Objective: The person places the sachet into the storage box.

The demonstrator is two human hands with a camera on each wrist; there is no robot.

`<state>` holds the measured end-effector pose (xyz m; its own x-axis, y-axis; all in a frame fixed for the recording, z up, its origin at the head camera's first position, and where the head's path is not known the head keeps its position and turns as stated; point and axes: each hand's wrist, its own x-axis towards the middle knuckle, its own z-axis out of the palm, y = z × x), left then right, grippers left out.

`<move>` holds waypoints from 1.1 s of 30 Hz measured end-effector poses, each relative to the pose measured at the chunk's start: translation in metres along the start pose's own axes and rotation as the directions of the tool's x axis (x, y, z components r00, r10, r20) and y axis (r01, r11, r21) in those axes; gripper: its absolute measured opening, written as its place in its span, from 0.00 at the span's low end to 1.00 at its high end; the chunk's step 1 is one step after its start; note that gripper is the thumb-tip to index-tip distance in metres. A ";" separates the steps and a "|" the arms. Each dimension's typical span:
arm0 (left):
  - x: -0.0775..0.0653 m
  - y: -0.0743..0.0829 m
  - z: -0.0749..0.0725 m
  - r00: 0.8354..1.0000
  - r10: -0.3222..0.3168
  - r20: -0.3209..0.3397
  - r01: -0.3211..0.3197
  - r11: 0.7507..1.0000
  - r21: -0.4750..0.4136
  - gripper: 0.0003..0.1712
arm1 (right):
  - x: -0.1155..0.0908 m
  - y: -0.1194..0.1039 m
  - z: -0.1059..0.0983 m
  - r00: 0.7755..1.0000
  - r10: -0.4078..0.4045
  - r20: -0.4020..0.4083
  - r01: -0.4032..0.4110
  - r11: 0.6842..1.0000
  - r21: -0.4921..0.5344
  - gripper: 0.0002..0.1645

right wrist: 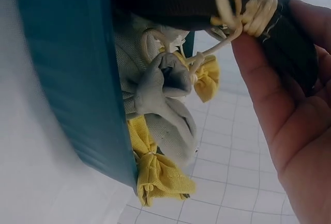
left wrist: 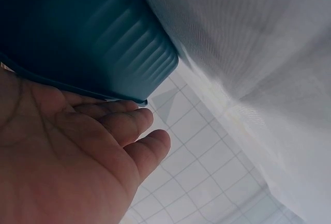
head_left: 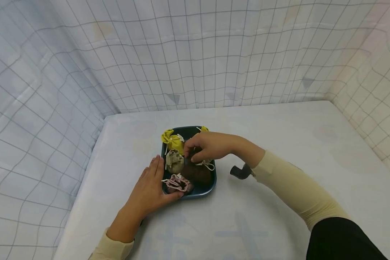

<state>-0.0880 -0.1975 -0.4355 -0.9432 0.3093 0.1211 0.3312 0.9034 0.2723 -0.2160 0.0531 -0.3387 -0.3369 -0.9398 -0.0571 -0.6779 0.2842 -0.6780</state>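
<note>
A teal basin (head_left: 207, 190) holds several small cloth drawstring bags. My right hand (head_left: 211, 144) pinches the gathered top of a dark brown drawstring bag (right wrist: 176, 1), just above its cream cord (right wrist: 258, 14). That bag's body sits over the basin's right half. My left hand (head_left: 151, 189) rests along the basin's left side with fingers extended, thumb at the near rim. In the left wrist view, its fingers (left wrist: 126, 123) lie against the ribbed outer wall. Beside the brown bag are a pink-topped bag (head_left: 178, 183), an olive bag (head_left: 174, 161) and a yellow bag (head_left: 174, 141).
A grey bag (right wrist: 163, 89) and another yellow bag (right wrist: 160, 177) lie by the basin's wall in the right wrist view. A black wrist camera (head_left: 241, 172) hangs under the right forearm. White gridded curtains (head_left: 208, 54) surround the white-covered table (head_left: 263, 130).
</note>
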 end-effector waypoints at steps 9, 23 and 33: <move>0.000 0.000 -0.002 1.000 -0.013 0.019 0.013 1.000 -0.007 0.72 | -0.005 0.003 0.003 0.998 0.052 0.046 -0.054 0.997 0.050 0.05; 0.000 -0.001 -0.001 0.999 -0.021 0.028 0.021 1.000 -0.010 0.73 | -0.007 0.007 0.011 0.994 0.074 0.078 -0.079 0.995 0.064 0.06; 0.000 0.000 -0.001 1.000 -0.013 0.016 0.013 1.000 -0.011 0.73 | -0.014 0.009 0.011 0.992 0.080 0.095 -0.086 0.994 0.063 0.12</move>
<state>-0.0882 -0.1980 -0.4349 -0.9478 0.3021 0.1024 0.3189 0.9042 0.2842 -0.2107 0.0665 -0.3520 -0.3265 -0.9278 -0.1807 -0.6037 0.3518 -0.7154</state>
